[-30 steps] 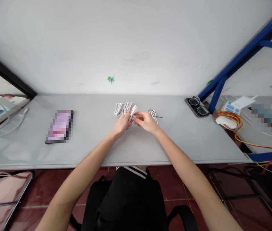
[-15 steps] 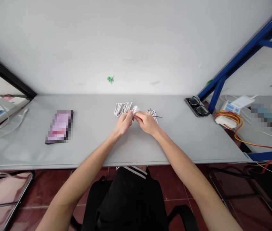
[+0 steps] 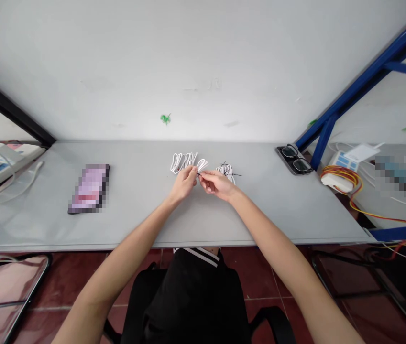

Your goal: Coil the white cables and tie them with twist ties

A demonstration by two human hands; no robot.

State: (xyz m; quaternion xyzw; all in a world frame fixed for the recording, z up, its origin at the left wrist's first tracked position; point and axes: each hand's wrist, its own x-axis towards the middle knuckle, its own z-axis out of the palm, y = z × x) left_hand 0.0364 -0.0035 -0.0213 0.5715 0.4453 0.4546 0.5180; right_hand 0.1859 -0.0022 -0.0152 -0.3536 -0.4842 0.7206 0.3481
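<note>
A coiled white cable is gripped by my left hand, its loops sticking up past the thumb. My right hand pinches a thin black twist tie at the base of those loops; the fingers hide much of the tie. Just behind my left hand lie more white cable coils on the grey table. To the right of my right hand rests another white cable bundle with black ties on and around it.
A phone with a blurred screen lies on the left of the table. Glasses rest on a dark case at the right, by a blue metal frame. Beyond it are a power strip and red-yellow wires.
My right hand has turned and drawn slightly away from the left, its fingers opening up below. The black tie now shows between the hands. My left hand stays nearly still on the cable.
</note>
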